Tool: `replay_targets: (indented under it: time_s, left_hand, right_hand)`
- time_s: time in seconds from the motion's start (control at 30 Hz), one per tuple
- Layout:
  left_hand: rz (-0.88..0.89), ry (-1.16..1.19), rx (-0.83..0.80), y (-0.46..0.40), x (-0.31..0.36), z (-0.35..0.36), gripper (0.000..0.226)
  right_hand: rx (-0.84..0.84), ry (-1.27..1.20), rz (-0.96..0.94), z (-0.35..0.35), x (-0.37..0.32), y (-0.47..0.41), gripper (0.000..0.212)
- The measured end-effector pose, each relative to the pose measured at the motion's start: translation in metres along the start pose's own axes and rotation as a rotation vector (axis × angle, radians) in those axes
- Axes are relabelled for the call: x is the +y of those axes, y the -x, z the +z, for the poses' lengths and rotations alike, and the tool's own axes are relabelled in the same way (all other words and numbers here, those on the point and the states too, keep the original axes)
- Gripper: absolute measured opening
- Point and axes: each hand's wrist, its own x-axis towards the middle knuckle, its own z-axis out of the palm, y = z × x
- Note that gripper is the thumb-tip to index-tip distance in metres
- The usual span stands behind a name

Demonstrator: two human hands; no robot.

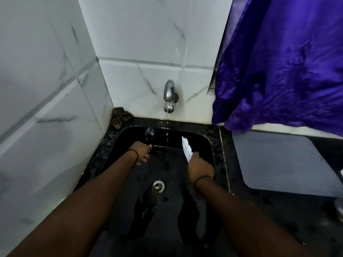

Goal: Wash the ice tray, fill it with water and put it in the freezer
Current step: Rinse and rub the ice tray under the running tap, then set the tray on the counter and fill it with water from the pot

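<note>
Both my hands are inside the black sink [209, 145]. My right hand [199, 166] grips the white ice tray [186, 148], held on edge so I see it almost side-on, to the right of the falling water. My left hand [142, 153] is at the sink's back left, fingers loosely curled, holding nothing that I can see. The chrome tap [169, 95] on the tiled wall above the sink lets out a thin stream of drops. The sink floor is wet around the drain [158, 186].
A brown checked cloth [121, 116] is bunched in the back left corner of the dark counter. A purple curtain [282, 62] hangs at the right, above a grey dimpled mat [284, 162] on the counter. White marble tiles close off the left and back.
</note>
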Motion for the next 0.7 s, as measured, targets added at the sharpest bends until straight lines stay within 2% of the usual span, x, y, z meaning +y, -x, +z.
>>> replay_targets:
  time_s: [0.1,0.17,0.2,0.3,0.33,0.5,0.6,0.7]
  left_hand:
    - [-0.024,-0.042,-0.006,0.007,-0.004,0.006,0.027]
    - [-0.004,-0.052,-0.008,0.011,-0.002,0.010,0.028]
    - [0.012,-0.054,-0.017,0.013,-0.001,0.013,0.029]
    - [0.021,-0.018,-0.106,0.018,-0.002,0.022,0.037]
    - [0.021,-0.029,-0.139,0.020,0.000,0.026,0.041]
    - [0.050,-0.069,-0.257,0.017,0.001,0.057,0.053]
    - [0.120,0.050,-0.263,0.020,0.011,0.083,0.035]
    - [0.202,0.136,-0.295,0.030,0.028,0.107,0.020]
  right_hand:
    - [0.260,-0.050,-0.108,-0.021,-0.022,-0.002,0.023]
    - [0.343,-0.198,-0.158,-0.030,-0.026,-0.001,0.027]
    - [0.296,-0.253,-0.151,-0.029,-0.023,-0.002,0.030]
    - [-0.077,-0.327,0.042,-0.010,-0.006,-0.003,0.037]
    - [-0.111,-0.392,0.094,-0.003,0.001,-0.002,0.038]
    - [-0.059,-0.829,0.154,0.002,0.020,0.014,0.033]
    - [-0.019,-1.014,0.184,-0.012,0.038,0.019,0.031]
    - [0.051,-1.035,0.229,-0.021,0.070,0.022,0.032]
